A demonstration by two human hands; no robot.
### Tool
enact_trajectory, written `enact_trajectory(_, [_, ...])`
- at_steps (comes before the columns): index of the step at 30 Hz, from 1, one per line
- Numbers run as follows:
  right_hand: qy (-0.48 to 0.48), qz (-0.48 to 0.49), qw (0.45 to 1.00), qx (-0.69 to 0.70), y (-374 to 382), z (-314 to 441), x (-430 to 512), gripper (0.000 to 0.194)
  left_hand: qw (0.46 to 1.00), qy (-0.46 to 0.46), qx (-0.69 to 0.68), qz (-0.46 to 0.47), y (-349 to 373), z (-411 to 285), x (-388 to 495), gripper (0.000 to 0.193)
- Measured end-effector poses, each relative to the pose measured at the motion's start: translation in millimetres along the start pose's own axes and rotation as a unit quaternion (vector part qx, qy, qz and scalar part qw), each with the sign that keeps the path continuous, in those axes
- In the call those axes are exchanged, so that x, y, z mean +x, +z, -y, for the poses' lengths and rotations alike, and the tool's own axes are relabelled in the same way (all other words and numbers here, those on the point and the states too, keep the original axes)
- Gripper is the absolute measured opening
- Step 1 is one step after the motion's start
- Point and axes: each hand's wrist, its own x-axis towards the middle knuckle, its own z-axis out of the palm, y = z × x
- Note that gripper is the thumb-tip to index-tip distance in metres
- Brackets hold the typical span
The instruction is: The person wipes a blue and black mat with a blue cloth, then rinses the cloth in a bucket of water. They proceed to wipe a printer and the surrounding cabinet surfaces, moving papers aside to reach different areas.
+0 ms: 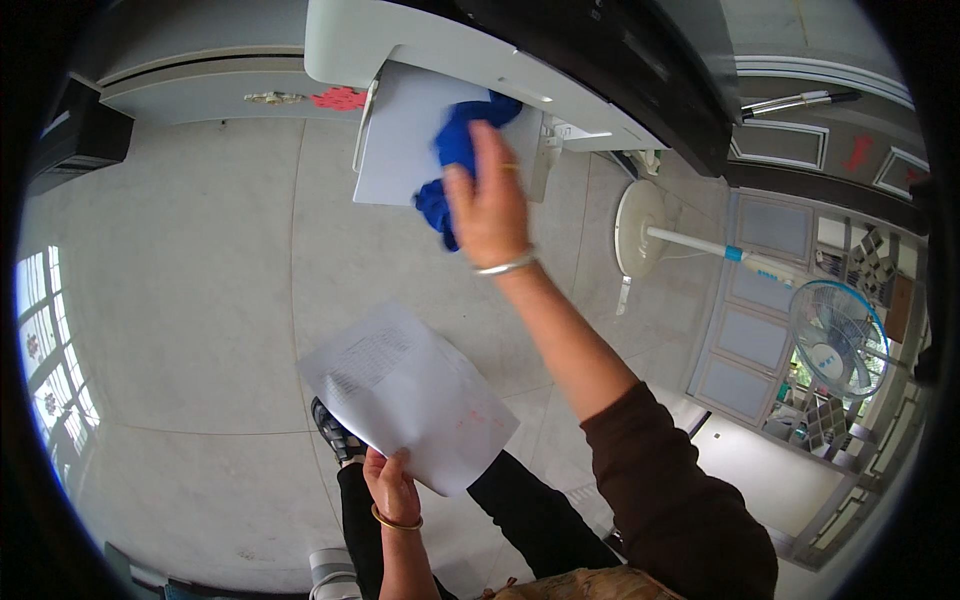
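My left hand [392, 487] pinches the near edge of a printed paper sheet [420, 405], which bears rows of text and a faint red mark. My right hand [491, 202], with a silver bangle at the wrist, is stretched forward and blurred. It holds a crumpled blue cloth [457, 142] over white paper [405, 135] lying in the open tray [541, 169] of a white and black printer [465, 45]. Part of the cloth hangs past the tray's near edge. Whether the cloth touches the paper cannot be told.
A white standing fan [641, 229] with a blue-rimmed head is on the tiled floor at right. Pens [799, 103] lie beyond the printer. A black box-shaped object [82, 127] is at far left. My legs and a shoe [335, 431] are below.
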Motion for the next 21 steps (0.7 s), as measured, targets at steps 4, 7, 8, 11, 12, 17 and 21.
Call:
enact_trajectory(4, [-0.197,0.031,0.978,-0.066,33,12,7,0.055,1.0,-0.002,0.002,-0.005,-3,-4,-3,0.028])
enact_trajectory(7, [-0.19,0.053,0.975,-0.105,30,8,47,0.045,1.0,-0.015,-0.002,-0.002,-4,-4,-6,0.029])
enact_trajectory(8, [-0.154,0.07,0.978,-0.122,30,5,61,0.044,1.0,-0.017,-0.007,0.007,-4,-4,-7,0.029])
enact_trajectory(11, [-0.167,0.038,0.971,-0.169,38,-2,82,0.048,1.0,-0.01,-0.005,0.006,-3,-3,-8,0.029])
enact_trajectory(12, [-0.144,0.017,0.972,-0.186,40,-6,82,0.048,1.0,-0.018,0.002,0.001,-3,-3,-8,0.029])
enact_trajectory(17, [-0.014,-0.015,0.959,-0.284,16,-48,52,0.044,1.0,-0.022,-0.003,0.008,-6,-6,-9,0.029])
enact_trajectory(21, [0.024,-0.035,0.949,-0.313,-10,-79,26,0.03,1.0,-0.028,-0.005,0.013,-10,-8,-11,0.03])
